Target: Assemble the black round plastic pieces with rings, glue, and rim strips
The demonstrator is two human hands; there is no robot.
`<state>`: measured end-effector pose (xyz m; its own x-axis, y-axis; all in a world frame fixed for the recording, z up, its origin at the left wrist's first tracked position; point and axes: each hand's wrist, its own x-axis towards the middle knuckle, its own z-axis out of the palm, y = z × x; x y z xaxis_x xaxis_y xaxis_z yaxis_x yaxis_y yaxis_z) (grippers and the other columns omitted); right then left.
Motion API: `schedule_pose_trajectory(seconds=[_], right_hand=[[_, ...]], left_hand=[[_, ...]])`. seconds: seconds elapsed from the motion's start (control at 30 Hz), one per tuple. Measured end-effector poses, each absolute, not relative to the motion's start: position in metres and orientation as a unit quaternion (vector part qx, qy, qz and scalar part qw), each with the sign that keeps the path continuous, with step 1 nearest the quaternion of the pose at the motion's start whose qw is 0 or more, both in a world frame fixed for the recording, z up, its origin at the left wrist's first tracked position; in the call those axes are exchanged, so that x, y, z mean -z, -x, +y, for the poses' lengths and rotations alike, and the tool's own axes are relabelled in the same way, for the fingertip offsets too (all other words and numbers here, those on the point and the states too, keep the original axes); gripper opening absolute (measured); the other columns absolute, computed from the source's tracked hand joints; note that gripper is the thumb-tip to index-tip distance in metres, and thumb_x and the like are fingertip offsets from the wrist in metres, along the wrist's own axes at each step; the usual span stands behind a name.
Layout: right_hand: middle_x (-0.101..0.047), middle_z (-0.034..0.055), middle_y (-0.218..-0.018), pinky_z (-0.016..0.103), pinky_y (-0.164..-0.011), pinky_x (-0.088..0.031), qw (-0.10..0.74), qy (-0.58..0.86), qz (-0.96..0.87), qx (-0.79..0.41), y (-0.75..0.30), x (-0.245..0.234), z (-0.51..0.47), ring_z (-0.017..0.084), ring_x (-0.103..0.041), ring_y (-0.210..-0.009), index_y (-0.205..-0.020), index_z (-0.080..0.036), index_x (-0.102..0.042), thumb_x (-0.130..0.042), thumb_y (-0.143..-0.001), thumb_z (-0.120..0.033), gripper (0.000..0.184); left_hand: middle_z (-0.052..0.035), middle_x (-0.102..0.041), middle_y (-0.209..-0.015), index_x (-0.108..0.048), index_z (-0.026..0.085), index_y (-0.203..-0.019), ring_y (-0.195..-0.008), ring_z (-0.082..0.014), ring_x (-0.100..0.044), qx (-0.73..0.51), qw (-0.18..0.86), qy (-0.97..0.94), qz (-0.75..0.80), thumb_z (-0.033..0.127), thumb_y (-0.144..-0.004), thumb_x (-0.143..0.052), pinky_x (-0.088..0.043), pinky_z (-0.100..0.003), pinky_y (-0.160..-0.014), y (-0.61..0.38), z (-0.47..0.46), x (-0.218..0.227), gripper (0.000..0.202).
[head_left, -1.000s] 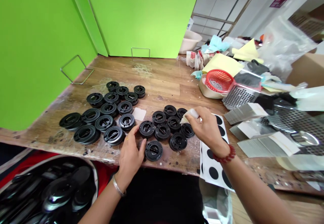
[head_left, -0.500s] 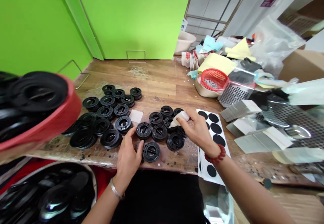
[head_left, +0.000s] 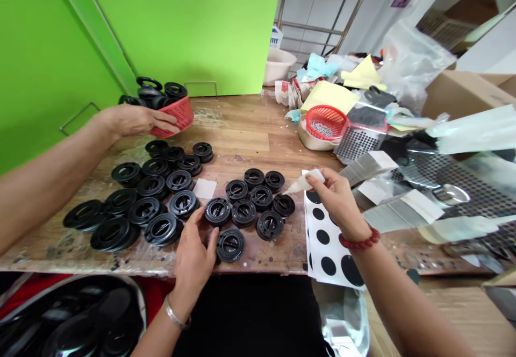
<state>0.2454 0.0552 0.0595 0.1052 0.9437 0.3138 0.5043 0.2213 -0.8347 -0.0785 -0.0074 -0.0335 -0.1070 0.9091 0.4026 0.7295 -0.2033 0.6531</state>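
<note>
My right hand (head_left: 337,198) is closed round a small white squeeze bottle (head_left: 305,181). Its narrow tip points left, just above and beside the nearest black round parts. My left hand (head_left: 196,252) rests at the table's front with fingers apart, touching or close beside a black round part (head_left: 217,212); another black round part (head_left: 230,245) lies right by its thumb. Several more such parts (head_left: 243,213) are grouped between my hands, and stacks of them (head_left: 151,186) stand to the left. Under my right forearm lies a white sheet with black dots (head_left: 326,238).
Another person's hand (head_left: 139,121) holds a red basket (head_left: 179,116) of black parts at the back left. A red sieve (head_left: 327,122), white card stacks (head_left: 405,212) and plastic bags crowd the right. A tub of black parts (head_left: 80,319) stands below the front edge.
The red basket has moved from the near left to the back of the table, carried by the other person's hand. My right hand has drawn the bottle rightward from the parts.
</note>
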Motion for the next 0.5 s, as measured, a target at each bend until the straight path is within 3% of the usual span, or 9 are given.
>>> schedule_pose_trajectory(seconds=[0.5], right_hand=[[-0.047,-0.0022,-0.062,0.027,-0.053,-0.029,0.463,0.588,-0.646,-0.150,-0.242,-0.051,0.056,0.018,-0.045,-0.056,-0.070,-0.021,-0.051,-0.056,-0.090,-0.054,0.039]], left_hand=[[-0.0182,-0.061,-0.131,-0.045,0.017,-0.139,-0.120,-0.0323,-0.063,-0.402,0.118,-0.652,0.632,0.036,-0.092,-0.058,-0.053,-0.051,-0.102,0.078,-0.006,0.031,0.052]])
